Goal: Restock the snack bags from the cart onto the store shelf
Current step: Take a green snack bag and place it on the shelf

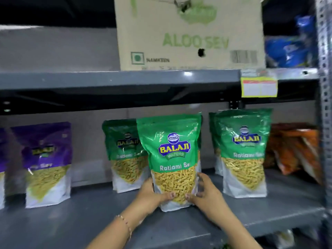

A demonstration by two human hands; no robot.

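As the Ratlami Sev bag [170, 159] stood upright on the grey shelf [89, 218], left hand [150, 194] and right hand [204, 194] clasped its base, apparently squaring it label-forward.

four green bags [169, 159], one box [190, 33]

We read "BALAJI WAFERS" and "Ratlami Se" on the front green bag [172, 159]. The right green bag [245, 151] shows "BALAJI" and a blurred "Ratlami". On the carton [190, 35] above we read "ALOO SEV" and "NAMKEEN". The yellow shelf tag [259, 87] is unreadable to us.
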